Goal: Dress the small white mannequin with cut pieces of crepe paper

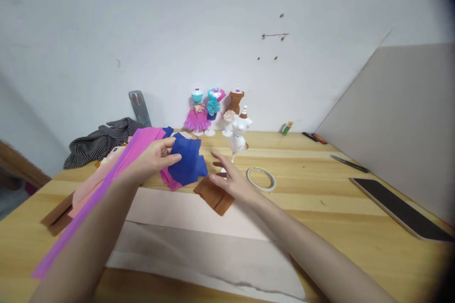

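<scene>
Between the thumb and fingers of my left hand [158,155] is a piece of blue crepe paper [187,160], raised above the table. Pink paper [171,181] shows just below it. My right hand [229,177] is apart from the blue paper, its fingers spread and nothing between them. Beneath that hand lies a pleated brown paper piece [214,197], partly covered by it. A small white mannequin [240,135] with a brown neck band stands just beyond. Large pale pink sheets [199,236] lie flat under both forearms.
Three dressed mannequins [213,109] stand by the wall. A tape roll [261,179], scissors [350,163], a tablet-like dark slab [400,208] and a glue stick [287,128] are to the right. Left are long paper strips [122,156], striped cloth [106,139] and a bottle [140,108].
</scene>
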{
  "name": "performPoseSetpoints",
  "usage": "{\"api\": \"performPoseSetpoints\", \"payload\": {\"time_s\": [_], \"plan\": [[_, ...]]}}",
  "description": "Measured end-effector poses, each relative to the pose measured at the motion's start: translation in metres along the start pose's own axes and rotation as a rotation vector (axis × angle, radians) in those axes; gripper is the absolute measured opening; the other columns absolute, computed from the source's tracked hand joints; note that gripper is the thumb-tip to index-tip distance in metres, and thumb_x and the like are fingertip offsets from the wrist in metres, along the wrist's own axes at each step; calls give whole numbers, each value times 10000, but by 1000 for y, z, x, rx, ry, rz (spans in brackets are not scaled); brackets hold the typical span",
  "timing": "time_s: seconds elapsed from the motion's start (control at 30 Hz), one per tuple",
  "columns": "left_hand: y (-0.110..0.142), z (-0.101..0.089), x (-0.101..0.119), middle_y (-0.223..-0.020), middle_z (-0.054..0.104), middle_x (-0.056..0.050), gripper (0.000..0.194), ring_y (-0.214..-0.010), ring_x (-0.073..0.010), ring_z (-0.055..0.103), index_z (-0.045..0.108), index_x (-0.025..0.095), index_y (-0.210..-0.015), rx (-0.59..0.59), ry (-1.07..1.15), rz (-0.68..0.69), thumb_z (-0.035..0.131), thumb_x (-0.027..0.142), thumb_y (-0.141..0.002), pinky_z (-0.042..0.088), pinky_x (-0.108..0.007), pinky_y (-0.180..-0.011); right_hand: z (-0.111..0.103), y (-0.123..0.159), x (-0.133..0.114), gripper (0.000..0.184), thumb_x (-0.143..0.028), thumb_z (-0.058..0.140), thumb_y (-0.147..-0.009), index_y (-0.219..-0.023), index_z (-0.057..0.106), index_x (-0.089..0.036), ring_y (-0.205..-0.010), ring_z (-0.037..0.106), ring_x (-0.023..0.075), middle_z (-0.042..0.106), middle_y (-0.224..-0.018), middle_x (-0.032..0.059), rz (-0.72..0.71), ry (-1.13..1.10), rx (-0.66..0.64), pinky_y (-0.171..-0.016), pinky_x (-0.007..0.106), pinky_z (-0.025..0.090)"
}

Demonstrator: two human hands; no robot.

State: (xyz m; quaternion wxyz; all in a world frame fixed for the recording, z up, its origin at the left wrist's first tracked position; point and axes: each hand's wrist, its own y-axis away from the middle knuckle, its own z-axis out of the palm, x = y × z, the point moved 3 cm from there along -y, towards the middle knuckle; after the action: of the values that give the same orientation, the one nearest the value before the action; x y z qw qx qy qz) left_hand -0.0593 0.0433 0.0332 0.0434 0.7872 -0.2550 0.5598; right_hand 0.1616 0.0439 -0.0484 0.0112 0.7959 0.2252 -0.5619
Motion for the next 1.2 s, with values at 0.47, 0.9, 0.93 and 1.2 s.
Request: {"api": "performPoseSetpoints", "payload": {"time_s": [0.47,0.9,0.93,1.2], "plan": [[-15,43,0,-878,718,-65,363,-792,-223,673,692,146,-971,-104,362,-177,763,310,-655,521,-336,-741,-4,4,-21,440,-426,785,-614,-943,620,-184,-652,599,136,645,-752,-4,111,-514,-27,-650,268,477],[-21,67,-16,-1003,634,-61,525,-932,-221,607,557,154,-1056,36,358,-178,779,372,-633,494,-313,-785,-23,5,-29,233,-393,582,-721,-646,541,-177,-561,463,117,527,-607,-11,-1,-106,103,-521,229,364],[-21,68,-19,-992,635,-58,509,-933,-225,605,562,155,-1034,48,333,-186,778,375,-629,494,-320,-790,-23,5,-29,230,-392,579,-723,-650,540,-177,-562,463,118,527,-607,-11,1,-100,106,-524,230,366],[-20,83,-19,-823,643,-19,476,-755,-196,613,599,150,-936,102,252,-268,795,366,-559,489,-287,-655,-20,5,-26,196,-328,553,-750,-632,545,-172,-585,462,120,512,-602,-16,-39,56,116,-552,231,360]]}}
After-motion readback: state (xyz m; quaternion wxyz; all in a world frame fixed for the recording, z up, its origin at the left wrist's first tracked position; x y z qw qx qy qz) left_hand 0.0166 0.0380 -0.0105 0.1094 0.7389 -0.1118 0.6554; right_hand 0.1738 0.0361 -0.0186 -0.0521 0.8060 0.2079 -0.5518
